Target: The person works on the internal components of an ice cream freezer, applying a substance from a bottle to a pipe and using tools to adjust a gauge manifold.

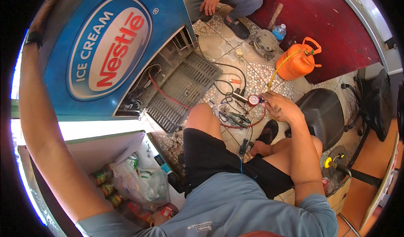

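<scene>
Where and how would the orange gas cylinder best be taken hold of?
The orange gas cylinder is probably best gripped by the arched handle at its top, coming from above: that loop leaves an opening for fingers, while the body is broad and rounded. Keep clear of the yellow hose, which runs from the top toward the right hand.

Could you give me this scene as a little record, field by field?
Left hand: at the edge of the big blue cabinet
Right hand: fingers at the round, red-rimmed gauge
Container: orange metal cylinder, yellow hose leading toward the gauge
Nearby: grey slatted panel; dark-handled metal tools
Other person: crouching, dark shoe visible
</scene>
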Available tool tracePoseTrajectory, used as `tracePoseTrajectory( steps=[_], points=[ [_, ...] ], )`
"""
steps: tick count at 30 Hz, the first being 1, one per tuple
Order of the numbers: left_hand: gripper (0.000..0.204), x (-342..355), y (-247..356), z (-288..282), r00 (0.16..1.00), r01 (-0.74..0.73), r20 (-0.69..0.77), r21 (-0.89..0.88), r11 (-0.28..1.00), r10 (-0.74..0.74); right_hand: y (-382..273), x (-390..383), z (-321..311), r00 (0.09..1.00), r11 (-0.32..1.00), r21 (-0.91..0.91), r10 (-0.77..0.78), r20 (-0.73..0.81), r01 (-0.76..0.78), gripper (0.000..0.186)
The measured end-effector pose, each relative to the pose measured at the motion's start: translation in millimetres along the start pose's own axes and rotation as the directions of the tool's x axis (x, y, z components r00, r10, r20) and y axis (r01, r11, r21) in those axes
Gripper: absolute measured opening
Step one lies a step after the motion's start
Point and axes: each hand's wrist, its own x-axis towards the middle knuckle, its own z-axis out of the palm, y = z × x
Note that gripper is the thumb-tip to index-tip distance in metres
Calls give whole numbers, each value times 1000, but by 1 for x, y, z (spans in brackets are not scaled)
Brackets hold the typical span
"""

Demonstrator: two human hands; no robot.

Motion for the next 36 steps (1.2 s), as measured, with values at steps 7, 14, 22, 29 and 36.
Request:
tracePoseTrajectory(
  steps=[7,14,22,29,36],
  points=[
    [71,-14,4,2,999,5,-38,43,999,-4,15,7,10,1000,998,-55,8,21,-7,35],
    [63,-16,0,0,998,-46,-48,105,993,51,14,23,14,995,993,-90,-86,-43,82,30],
    [62,-25,20,7,996,-33,-74,176,984,47,9,40,15,994,992,-64,-108,34,110,36],
    [61,-25,29,12,996,-14,-89,191,982,31,7,44,10,991,990,-70,-117,60,121,41],
    [60,-20,26,17,996,-9,-85,193,981,26,11,44,9,991,991,-71,-107,84,113,42]
  ],
)
